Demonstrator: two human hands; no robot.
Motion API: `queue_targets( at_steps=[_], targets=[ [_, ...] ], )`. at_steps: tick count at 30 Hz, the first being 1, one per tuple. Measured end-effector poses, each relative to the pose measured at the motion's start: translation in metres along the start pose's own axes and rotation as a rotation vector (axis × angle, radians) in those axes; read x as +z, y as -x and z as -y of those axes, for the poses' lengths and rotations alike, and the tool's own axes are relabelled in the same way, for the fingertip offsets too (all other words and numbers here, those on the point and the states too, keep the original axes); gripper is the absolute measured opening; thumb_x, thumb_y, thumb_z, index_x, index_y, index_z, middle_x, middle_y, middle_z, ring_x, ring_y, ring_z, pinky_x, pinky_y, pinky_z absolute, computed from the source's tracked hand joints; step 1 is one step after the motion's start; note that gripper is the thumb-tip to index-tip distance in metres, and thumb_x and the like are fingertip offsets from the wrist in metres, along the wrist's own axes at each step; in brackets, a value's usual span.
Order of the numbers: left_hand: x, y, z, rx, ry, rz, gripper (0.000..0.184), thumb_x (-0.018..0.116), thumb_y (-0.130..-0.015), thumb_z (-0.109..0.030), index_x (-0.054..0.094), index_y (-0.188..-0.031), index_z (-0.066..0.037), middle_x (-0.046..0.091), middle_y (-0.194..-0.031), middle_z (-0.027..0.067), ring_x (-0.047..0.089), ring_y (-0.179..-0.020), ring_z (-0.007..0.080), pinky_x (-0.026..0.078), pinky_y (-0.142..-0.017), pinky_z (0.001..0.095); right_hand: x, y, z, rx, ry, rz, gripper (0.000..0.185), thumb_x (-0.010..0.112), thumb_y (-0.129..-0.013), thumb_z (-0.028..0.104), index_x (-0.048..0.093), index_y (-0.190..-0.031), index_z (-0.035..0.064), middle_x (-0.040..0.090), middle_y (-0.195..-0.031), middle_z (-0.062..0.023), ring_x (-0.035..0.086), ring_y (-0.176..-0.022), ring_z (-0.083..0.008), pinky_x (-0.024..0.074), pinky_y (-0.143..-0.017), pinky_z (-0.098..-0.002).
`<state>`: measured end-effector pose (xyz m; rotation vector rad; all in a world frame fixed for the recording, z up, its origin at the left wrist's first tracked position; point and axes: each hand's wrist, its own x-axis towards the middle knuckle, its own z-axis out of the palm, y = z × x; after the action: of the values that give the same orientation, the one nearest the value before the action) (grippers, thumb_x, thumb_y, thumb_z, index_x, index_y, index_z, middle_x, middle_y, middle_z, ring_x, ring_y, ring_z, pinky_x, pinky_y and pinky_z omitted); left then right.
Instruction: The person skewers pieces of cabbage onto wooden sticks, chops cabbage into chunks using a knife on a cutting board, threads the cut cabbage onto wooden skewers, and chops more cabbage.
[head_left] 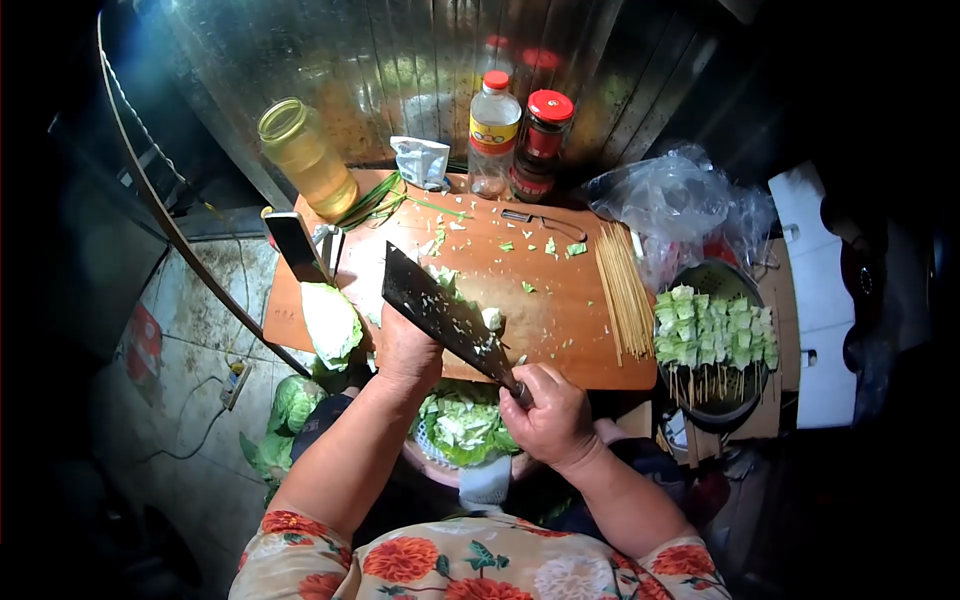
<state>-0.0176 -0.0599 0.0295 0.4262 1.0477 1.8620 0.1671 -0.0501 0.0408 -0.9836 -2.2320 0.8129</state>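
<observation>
My right hand (550, 418) is wrapped round the handle of a cleaver (440, 310). Its dark blade, flecked with bits of cabbage, slants over the cutting board (560, 340). My left hand (408, 345) is at the blade's left side, its fingers hidden behind the metal, so what they do cannot be made out. Pale pieces of cut cabbage (491, 319) show just past the blade. A cabbage half (331, 325) lies at the board's left edge. Below the board, a basin (440, 468) holds chopped cabbage (466, 420).
Bamboo skewers (624, 295) line the board's right side, beside a colander (735, 400) with skewered cabbage (715, 330). Along the back stand a jar of yellowish liquid (312, 165), a bottle (493, 135) and a red-lidded jar (545, 140). A phone (296, 246) leans at left; a peeler (545, 222) lies behind.
</observation>
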Motion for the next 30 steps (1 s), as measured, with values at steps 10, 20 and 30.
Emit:
queue_targets(
  at_steps=[10, 20, 30],
  targets=[
    [-0.006, 0.002, 0.013, -0.054, 0.074, -0.074, 0.017, 0.065, -0.084, -0.015, 0.056, -0.095, -0.007, 0.06, -0.082, 0.0051, 0.062, -0.073, 0.0178, 0.053, -0.065, 0.0315, -0.003, 0.007, -0.004, -0.021, 0.144, 0.027, 0.024, 0.068, -0.07, 0.015, 0.056, -0.09, 0.0089, 0.059, -0.08, -0.0111, 0.061, -0.072, -0.0341, 0.0502, -0.062, -0.0423],
    [-0.008, -0.011, -0.013, -0.05, -0.124, -0.089, 0.042, 0.054, -0.065, 0.013, 0.049, -0.104, -0.003, 0.058, -0.089, 0.006, 0.059, -0.076, 0.017, 0.05, -0.067, 0.0298, -0.013, 0.0, -0.024, 0.279, 0.122, 0.166, 0.017, 0.062, -0.078, 0.02, 0.059, -0.087, 0.0055, 0.062, -0.079, -0.0167, 0.061, -0.074, -0.0371, 0.0504, -0.065, -0.0441],
    [0.007, -0.003, -0.007, -0.104, -0.107, -0.078, 0.035, 0.061, -0.067, 0.01, 0.052, -0.099, -0.001, 0.062, -0.085, 0.0062, 0.06, -0.071, 0.0176, 0.05, -0.064, 0.0302, -0.005, 0.001, -0.005, 0.169, -0.06, 0.095, 0.019, 0.063, -0.078, 0.017, 0.061, -0.092, 0.0047, 0.062, -0.084, -0.0172, 0.062, -0.075, -0.0373, 0.0509, -0.066, -0.0409]
  ],
)
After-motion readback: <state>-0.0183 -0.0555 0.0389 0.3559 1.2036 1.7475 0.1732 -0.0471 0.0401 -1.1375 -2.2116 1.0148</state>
